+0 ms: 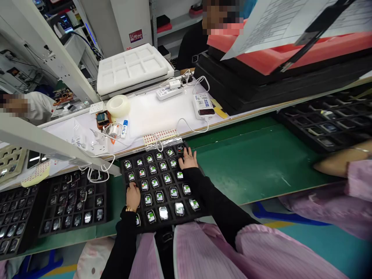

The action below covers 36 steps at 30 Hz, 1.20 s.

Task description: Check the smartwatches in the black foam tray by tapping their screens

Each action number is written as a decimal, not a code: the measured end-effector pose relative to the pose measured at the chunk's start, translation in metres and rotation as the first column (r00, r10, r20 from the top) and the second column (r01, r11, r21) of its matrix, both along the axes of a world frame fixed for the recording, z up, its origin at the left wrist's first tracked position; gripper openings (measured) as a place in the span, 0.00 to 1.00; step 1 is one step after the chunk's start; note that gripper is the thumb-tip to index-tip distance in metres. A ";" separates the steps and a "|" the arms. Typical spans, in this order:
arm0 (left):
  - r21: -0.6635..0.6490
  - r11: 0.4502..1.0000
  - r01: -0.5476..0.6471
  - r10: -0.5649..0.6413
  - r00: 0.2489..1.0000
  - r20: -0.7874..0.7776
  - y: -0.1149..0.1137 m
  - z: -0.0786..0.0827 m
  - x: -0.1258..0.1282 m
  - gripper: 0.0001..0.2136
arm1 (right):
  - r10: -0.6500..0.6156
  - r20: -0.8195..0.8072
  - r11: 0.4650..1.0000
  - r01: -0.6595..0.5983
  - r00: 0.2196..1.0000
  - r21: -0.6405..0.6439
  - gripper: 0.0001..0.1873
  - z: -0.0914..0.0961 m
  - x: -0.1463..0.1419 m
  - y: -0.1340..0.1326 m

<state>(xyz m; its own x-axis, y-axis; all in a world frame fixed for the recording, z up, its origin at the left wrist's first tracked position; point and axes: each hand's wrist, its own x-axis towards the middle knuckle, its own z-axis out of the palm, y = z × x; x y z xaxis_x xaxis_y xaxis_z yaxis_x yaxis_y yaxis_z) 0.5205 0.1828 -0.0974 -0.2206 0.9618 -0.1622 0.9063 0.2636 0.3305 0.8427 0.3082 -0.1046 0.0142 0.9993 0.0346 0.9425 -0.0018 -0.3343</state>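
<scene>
A black foam tray [167, 190] lies in front of me with rows of square-faced smartwatches, most with lit green and white screens. My right hand [188, 159] is open at the tray's upper right corner. Its fingers are spread and reach beside a corner smartwatch [180, 148] with a dark screen. Over the left side of the tray, my left hand [133, 197] has its fingers bent down and close together. Whatever lies beneath those fingers is hidden. Two smartwatches near the front edge, one of them a white-glaring smartwatch [163, 212], reflect light.
More watch trays stand left [74, 201] and right [328, 120] on the green bench [247, 166]. A shelf behind carries a tape roll [118, 105], white cables and a small white device [202, 104]. Stacked black foam [229, 81] rises at the back right. A co-worker's arm [337, 162] reaches in from the right.
</scene>
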 end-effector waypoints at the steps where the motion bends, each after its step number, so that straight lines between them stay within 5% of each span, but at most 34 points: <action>1: -0.002 1.000 -0.006 0.006 1.000 0.001 0.000 0.000 0.000 0.13 | 0.000 0.001 1.000 0.000 1.000 -0.003 0.37 0.000 0.003 0.003; 8: -0.011 0.999 -0.048 0.048 0.999 0.006 0.001 0.000 0.003 0.14 | 0.059 -0.017 0.997 -0.060 0.998 -0.038 0.36 -0.003 0.007 0.006; 15: -0.006 0.996 -0.085 0.085 0.996 0.033 0.002 0.001 0.004 0.14 | 0.010 -0.039 1.000 -0.011 0.999 -0.017 0.35 -0.004 0.028 -0.023; 26: 0.052 0.987 -0.153 0.142 0.975 0.173 -0.001 -0.001 0.004 0.14 | 0.100 -0.034 0.995 -0.099 0.994 0.032 0.33 -0.007 0.030 -0.056; 32: 0.121 0.965 -0.231 0.175 0.918 0.355 -0.013 0.002 -0.002 0.13 | 0.103 -0.043 0.994 -0.102 0.994 0.032 0.33 -0.004 0.029 -0.045; 36: 0.208 0.896 -0.392 0.266 0.849 0.456 -0.044 0.011 -0.017 0.13 | 0.122 -0.059 0.992 -0.121 0.991 0.020 0.33 0.000 0.027 -0.022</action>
